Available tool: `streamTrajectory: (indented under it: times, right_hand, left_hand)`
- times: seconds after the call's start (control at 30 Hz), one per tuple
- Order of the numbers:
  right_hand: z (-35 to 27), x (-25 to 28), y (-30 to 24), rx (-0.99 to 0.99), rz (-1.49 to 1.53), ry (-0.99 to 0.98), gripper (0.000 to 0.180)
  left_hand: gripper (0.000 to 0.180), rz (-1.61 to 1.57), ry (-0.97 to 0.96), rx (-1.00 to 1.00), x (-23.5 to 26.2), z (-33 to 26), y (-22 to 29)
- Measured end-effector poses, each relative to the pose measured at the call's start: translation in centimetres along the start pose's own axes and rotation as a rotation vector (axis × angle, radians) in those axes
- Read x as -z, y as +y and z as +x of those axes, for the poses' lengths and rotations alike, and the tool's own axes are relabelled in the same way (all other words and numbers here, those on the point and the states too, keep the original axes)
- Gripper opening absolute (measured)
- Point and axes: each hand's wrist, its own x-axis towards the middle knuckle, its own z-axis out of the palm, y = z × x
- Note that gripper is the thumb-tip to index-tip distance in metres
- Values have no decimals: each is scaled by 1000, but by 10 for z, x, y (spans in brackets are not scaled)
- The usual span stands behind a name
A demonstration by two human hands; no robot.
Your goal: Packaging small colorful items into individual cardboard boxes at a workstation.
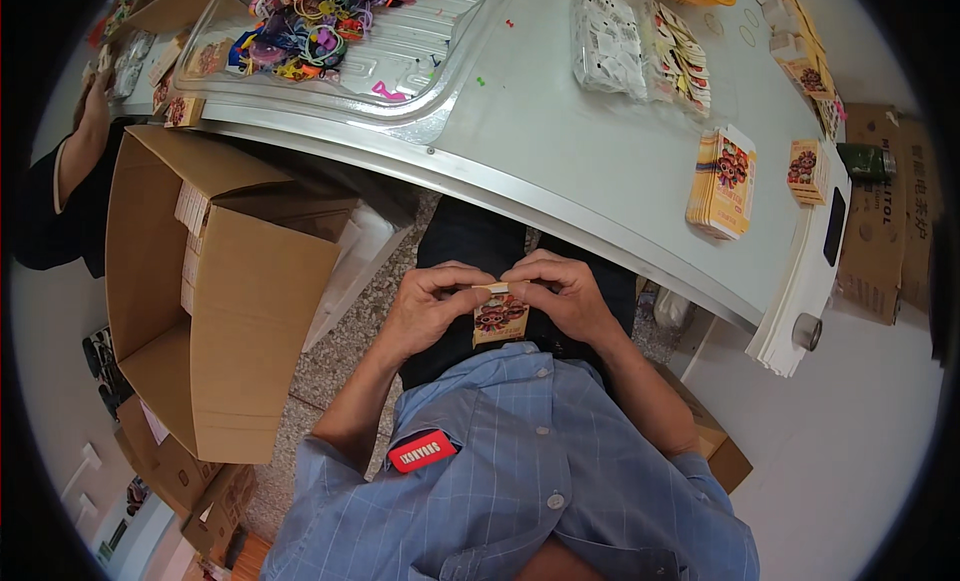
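Above my lap I hold a small yellow printed carton (pixel 500 319) upright between both hands. My left hand (pixel 432 303) pinches the upper left corner of the carton. At the upper right corner, the thumb and fingers of my right hand (pixel 562 293) are closed on it too. The carton's top edge, a pale flap, shows between my fingertips. On the table to the right lies a stack of flat yellow cartons (pixel 722 184) with the same kind of print. A smaller pile of folded cartons (pixel 808 171) stands beside it.
A clear plastic tray (pixel 425 121) of colourful small trinkets (pixel 310 31) sits at the table's far left. Bagged white packets (pixel 608 41) lie farther back. An open cardboard box (pixel 265 331) stands left of my legs. Another person's arm (pixel 88 131) reaches in at far left.
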Motion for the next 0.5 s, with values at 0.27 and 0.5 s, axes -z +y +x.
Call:
streamTrajectory:
  times: [0.27, 0.5]
  right_hand:
    - [-2, 6, 2, 160, -119, -82, 20]
    - [-5, 3, -27, -17, -209, -54, 33]
  left_hand:
    - [20, 365, -68, -295, 6, -7, -5]
    - [30, 419, 39, -415, -3, -16, 3]
